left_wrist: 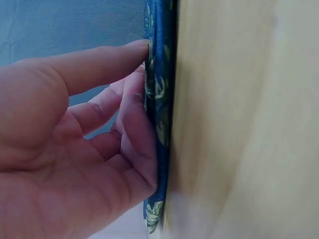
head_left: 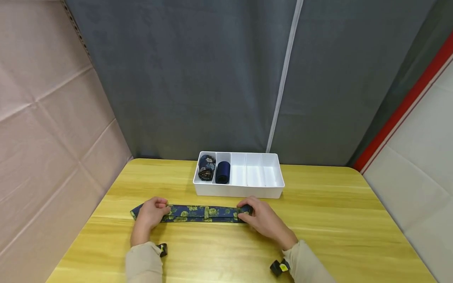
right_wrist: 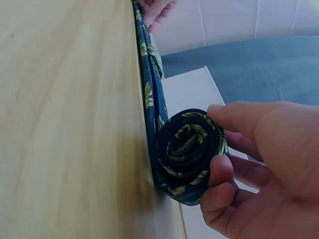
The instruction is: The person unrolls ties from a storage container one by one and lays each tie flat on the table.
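A navy necktie (head_left: 191,212) with yellow-green flowers lies across the table, its right end wound into a roll (right_wrist: 187,154). My right hand (head_left: 263,220) holds that roll, with the thumb and fingers curled around its outer side. In the right wrist view the coil stands on its edge, its spiral facing the camera. Near the tie's pointed left end, my left hand (head_left: 151,214) rests on the flat fabric. Its thumb tip and loosely bent fingers (left_wrist: 137,129) touch the tie from above in the left wrist view.
Behind the tie stands a white divided box (head_left: 240,191). Its two leftmost compartments hold a dark floral rolled tie (head_left: 207,167) and a plain navy rolled tie (head_left: 222,172). A grey curtain (head_left: 212,78) hangs behind the wooden table (head_left: 336,220).
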{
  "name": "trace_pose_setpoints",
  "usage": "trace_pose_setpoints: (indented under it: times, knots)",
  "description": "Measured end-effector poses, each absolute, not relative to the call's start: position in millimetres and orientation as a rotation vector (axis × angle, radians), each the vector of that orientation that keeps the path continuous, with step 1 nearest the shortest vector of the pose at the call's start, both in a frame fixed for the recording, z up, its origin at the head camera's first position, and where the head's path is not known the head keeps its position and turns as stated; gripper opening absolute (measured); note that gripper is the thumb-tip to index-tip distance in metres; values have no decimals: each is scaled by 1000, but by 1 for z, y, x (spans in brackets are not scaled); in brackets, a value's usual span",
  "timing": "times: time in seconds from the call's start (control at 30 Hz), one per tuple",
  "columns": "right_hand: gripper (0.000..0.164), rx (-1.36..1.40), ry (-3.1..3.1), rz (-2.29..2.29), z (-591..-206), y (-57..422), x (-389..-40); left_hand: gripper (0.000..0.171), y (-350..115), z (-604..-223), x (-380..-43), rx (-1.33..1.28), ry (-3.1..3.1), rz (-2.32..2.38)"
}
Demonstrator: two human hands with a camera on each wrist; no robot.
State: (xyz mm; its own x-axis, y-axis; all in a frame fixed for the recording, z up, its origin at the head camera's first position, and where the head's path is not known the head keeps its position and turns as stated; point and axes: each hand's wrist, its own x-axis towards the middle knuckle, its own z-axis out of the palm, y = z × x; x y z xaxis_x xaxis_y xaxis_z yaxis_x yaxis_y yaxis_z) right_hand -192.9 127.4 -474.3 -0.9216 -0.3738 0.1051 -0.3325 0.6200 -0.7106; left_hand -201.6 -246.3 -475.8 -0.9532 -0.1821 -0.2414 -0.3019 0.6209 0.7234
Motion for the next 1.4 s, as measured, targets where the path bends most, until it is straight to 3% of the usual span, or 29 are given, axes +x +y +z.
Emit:
trace_pose_setpoints:
  times: [0.6,0.83,1.03,1.4]
  knots:
    - [30,-550,2714,-1133,-465,147,-196,34,-246,-479,-203,-412,2681,1240]
    - [13,-468,2692,-1178,-462,150,-199,34,-246,-480,-204,-429,2675,1239]
    - [9,-379,2720,-1183,-462,151,-200,33,-245,-481,-204,-429,2673,1240]
    - [16,-400,2755,-1136,-457,162,-203,34,-247,-477,-203,-432,2654,1249]
